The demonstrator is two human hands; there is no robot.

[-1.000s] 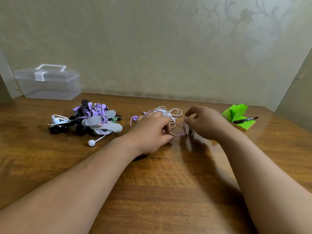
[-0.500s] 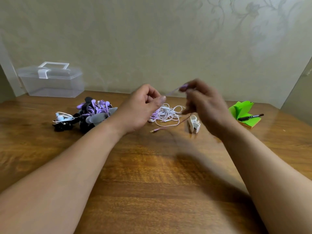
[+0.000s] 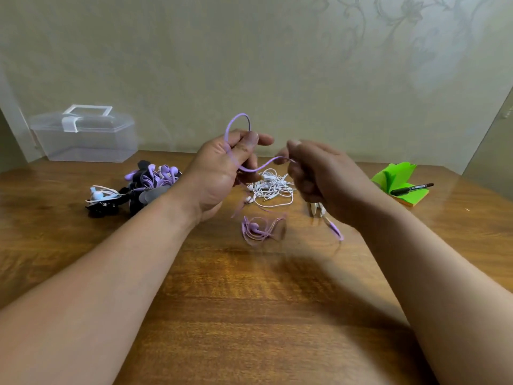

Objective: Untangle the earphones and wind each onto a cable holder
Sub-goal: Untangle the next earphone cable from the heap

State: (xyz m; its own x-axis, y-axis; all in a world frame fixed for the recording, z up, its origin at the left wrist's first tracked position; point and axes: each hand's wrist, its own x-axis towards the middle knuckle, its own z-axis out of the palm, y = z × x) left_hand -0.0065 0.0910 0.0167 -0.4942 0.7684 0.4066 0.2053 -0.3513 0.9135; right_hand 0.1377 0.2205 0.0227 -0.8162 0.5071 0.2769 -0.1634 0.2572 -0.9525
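Holding a purple earphone cord [image 3: 251, 169] up over the table [image 3: 249, 315] with both hands. Pinching it in the left hand [image 3: 222, 168], thumb pressed down on curled fingers, with a round loop of cord sticking up above them. Pinching the same cord in the right hand [image 3: 324, 176] as well, fingers curled in, just to the right of the left hand and not touching it. Sagging a little in the gap between the two hands. Hanging down under the right hand to a blurry purple end close to the table.

Lower down, between the hands and a bit nearer: purple ear buds [image 3: 258, 229] in a small loose heap on the table, with thin purple strands going up toward the left hand. Too blurry to tell just how joined.

Farther back, behind the hands: a tangle of white earphones [image 3: 273, 190] lying on the table, partly hidden. Under the right hand: a bit of a white cable holder [image 3: 316, 209] on the table, mostly hidden.

To the left: a heap of earphones [image 3: 155, 179] in purple, white and black, with grey flat pieces in it. Far left, against the wall: a clear plastic box [image 3: 86, 137] with its lid on. To the right: green sticky notes [image 3: 397, 176] with a black pen [image 3: 412, 188] lying on top.
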